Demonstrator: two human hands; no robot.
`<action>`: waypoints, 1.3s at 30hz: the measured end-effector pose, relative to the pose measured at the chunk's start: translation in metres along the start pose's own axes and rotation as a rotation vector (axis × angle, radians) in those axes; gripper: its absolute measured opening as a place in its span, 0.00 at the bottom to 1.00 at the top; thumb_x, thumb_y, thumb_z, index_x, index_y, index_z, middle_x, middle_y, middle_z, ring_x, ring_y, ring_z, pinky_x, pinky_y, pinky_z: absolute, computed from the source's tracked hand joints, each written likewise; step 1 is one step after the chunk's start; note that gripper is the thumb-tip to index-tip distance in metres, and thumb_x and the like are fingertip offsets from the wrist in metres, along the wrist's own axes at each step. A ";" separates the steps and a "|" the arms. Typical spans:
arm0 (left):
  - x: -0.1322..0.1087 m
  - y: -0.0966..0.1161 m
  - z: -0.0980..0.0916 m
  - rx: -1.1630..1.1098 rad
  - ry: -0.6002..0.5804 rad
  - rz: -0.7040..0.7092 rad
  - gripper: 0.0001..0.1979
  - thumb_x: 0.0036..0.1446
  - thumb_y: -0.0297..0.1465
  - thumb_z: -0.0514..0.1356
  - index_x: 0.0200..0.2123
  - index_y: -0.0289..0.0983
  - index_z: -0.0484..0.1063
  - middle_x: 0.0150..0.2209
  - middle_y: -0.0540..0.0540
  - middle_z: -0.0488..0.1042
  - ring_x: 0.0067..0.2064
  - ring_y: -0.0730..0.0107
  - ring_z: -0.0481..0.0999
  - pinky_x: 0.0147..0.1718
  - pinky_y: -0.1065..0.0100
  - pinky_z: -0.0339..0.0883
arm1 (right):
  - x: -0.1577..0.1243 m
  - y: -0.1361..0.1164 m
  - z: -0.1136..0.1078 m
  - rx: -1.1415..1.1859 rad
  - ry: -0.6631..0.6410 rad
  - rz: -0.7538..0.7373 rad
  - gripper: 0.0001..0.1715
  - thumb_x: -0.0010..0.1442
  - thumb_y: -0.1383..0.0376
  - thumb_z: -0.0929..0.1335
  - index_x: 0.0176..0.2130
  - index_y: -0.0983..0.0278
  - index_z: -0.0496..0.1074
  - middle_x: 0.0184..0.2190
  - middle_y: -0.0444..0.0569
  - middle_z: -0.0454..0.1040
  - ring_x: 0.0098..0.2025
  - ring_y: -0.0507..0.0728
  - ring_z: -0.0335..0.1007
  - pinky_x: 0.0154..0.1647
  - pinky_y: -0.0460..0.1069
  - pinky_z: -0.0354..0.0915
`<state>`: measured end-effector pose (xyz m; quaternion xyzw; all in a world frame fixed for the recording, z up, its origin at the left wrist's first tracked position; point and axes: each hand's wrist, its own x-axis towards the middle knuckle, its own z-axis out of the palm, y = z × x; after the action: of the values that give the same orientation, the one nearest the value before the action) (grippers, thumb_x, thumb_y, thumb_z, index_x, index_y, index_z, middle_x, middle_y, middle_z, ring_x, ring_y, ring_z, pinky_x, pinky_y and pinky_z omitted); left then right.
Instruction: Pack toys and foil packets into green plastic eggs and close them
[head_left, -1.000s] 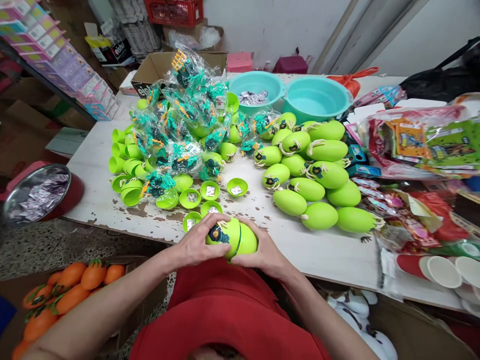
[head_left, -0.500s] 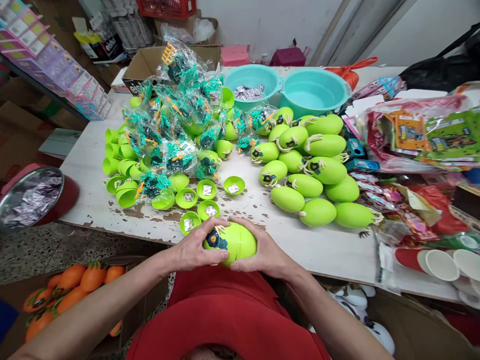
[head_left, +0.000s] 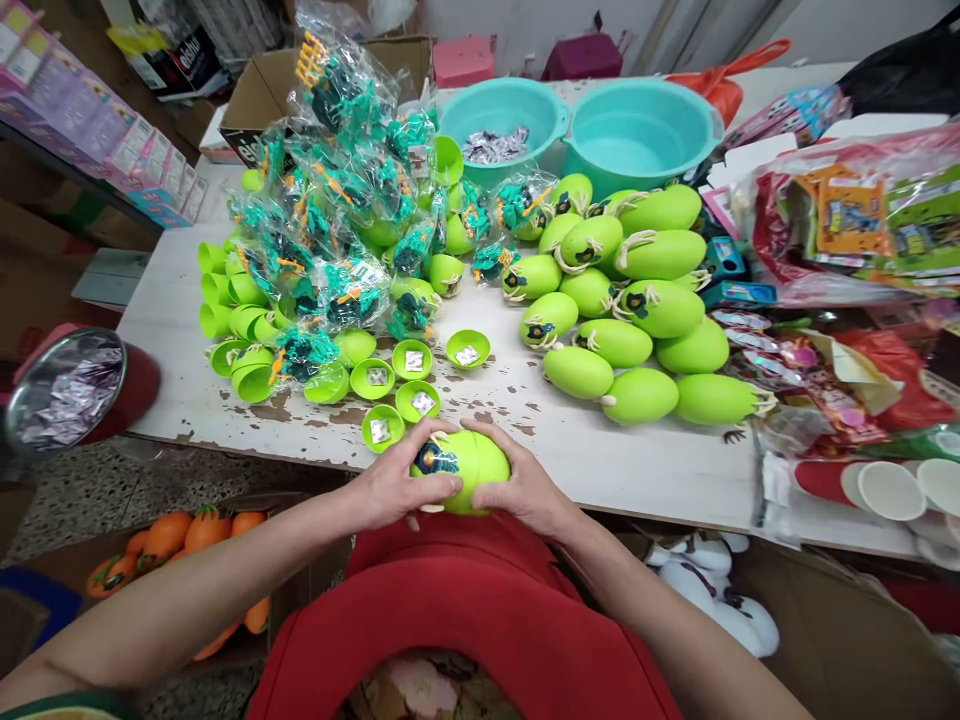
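Between my two hands, over the table's front edge, is a lime-green plastic toy egg (head_left: 480,452) with a dark eye figure and pale claws on its left part. My left hand (head_left: 394,480) grips that decorated end, and my right hand (head_left: 529,485) wraps the plain end. A seam line shows round the egg's middle. Just beyond them sit several green half shells (head_left: 381,428), each with a small white packet inside. Closed green eggs (head_left: 640,396) lie in a group to the right. Bagged teal toys (head_left: 352,290) are heaped at left among more shells.
Two turquoise basins (head_left: 641,130) stand at the back; the left one holds small packets. A red pot (head_left: 139,385) of packets is at far left. Bagged goods (head_left: 840,225) and paper cups (head_left: 891,490) crowd the right. Orange toys (head_left: 169,538) lie below the table.
The egg's two parts now sit straighter against each other at the seam. Both hands still hold it, and the camera view has tilted down slightly.
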<state>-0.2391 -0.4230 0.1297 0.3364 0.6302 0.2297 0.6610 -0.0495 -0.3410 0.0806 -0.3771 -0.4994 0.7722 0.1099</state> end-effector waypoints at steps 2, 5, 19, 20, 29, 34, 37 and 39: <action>0.003 -0.002 -0.002 -0.032 -0.028 0.020 0.30 0.53 0.41 0.64 0.57 0.48 0.58 0.41 0.49 0.64 0.29 0.74 0.71 0.18 0.73 0.70 | -0.003 0.001 -0.001 -0.018 -0.017 -0.011 0.56 0.31 0.57 0.82 0.58 0.57 0.66 0.54 0.49 0.69 0.54 0.65 0.67 0.57 0.58 0.64; 0.006 -0.004 -0.004 -0.106 -0.019 0.043 0.30 0.53 0.42 0.65 0.57 0.50 0.58 0.41 0.50 0.64 0.27 0.75 0.71 0.18 0.71 0.72 | -0.007 0.000 -0.003 -0.027 0.000 -0.032 0.57 0.33 0.59 0.82 0.60 0.57 0.64 0.55 0.50 0.68 0.55 0.64 0.67 0.56 0.57 0.65; 0.004 -0.012 0.004 -0.085 -0.095 0.023 0.31 0.54 0.42 0.65 0.58 0.48 0.58 0.39 0.50 0.66 0.25 0.78 0.71 0.16 0.75 0.70 | -0.011 0.005 -0.003 -0.036 -0.041 0.025 0.56 0.33 0.58 0.82 0.59 0.61 0.64 0.51 0.50 0.71 0.52 0.64 0.68 0.55 0.57 0.65; 0.004 -0.013 0.006 -0.116 -0.084 0.012 0.31 0.54 0.43 0.64 0.58 0.48 0.57 0.38 0.50 0.67 0.24 0.77 0.72 0.16 0.75 0.70 | -0.011 0.005 -0.002 -0.011 -0.035 0.045 0.55 0.33 0.58 0.81 0.59 0.61 0.65 0.50 0.50 0.72 0.51 0.63 0.69 0.53 0.57 0.66; 0.004 0.005 0.016 -0.263 -0.026 -0.123 0.31 0.53 0.44 0.63 0.57 0.45 0.57 0.29 0.54 0.69 0.17 0.78 0.70 0.10 0.78 0.64 | -0.005 -0.002 -0.003 0.130 -0.006 0.079 0.46 0.34 0.59 0.80 0.53 0.61 0.70 0.44 0.47 0.74 0.45 0.61 0.69 0.47 0.54 0.67; 0.011 0.011 0.019 -0.281 -0.007 -0.125 0.30 0.52 0.45 0.64 0.55 0.45 0.59 0.30 0.54 0.69 0.16 0.79 0.69 0.09 0.79 0.63 | -0.003 -0.002 -0.007 0.178 -0.010 0.054 0.43 0.38 0.54 0.79 0.53 0.60 0.70 0.46 0.48 0.74 0.47 0.61 0.70 0.48 0.55 0.67; 0.025 0.012 0.016 -0.354 0.008 -0.195 0.29 0.51 0.44 0.64 0.54 0.45 0.60 0.29 0.54 0.69 0.15 0.79 0.69 0.09 0.79 0.63 | -0.002 -0.004 -0.012 0.319 0.002 0.150 0.45 0.41 0.47 0.78 0.53 0.60 0.65 0.50 0.53 0.71 0.44 0.62 0.72 0.40 0.54 0.71; 0.031 0.016 0.015 -0.415 0.016 -0.249 0.28 0.52 0.43 0.64 0.53 0.44 0.60 0.28 0.54 0.69 0.15 0.78 0.69 0.09 0.78 0.63 | -0.003 -0.009 -0.018 0.346 -0.061 0.180 0.51 0.36 0.51 0.80 0.54 0.58 0.60 0.53 0.54 0.68 0.43 0.63 0.73 0.34 0.54 0.73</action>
<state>-0.2196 -0.3923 0.1200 0.1115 0.6112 0.2737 0.7342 -0.0368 -0.3267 0.0859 -0.3723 -0.3266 0.8642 0.0884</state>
